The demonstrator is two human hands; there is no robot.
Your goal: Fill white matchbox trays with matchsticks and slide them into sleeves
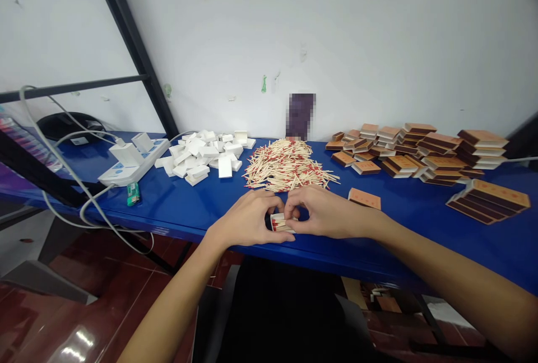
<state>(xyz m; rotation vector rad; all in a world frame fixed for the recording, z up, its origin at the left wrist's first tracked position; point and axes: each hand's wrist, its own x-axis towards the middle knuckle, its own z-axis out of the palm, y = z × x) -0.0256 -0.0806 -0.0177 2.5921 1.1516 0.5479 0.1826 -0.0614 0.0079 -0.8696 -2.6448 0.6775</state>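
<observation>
Near the table's front edge, my left hand [252,217] grips a small white matchbox tray [273,218] with matches [279,224] lying in it, some red heads toward the left. Over the tray's right end, my right hand [316,213] has its thumb and fingers pinched at the matches; its fingers partly cover the tray. Just behind both hands rises a large heap of loose red-headed matches [286,164]. An orange matchbox sleeve [364,199] lies right of my right hand, beyond the forearm.
White trays [202,153] are piled left of the matches. Orange and brown matchbox sleeves [403,150] stand in stacks at the right. A power strip [134,167] with cables and a green item [133,194] lie on the left of the blue table [176,206].
</observation>
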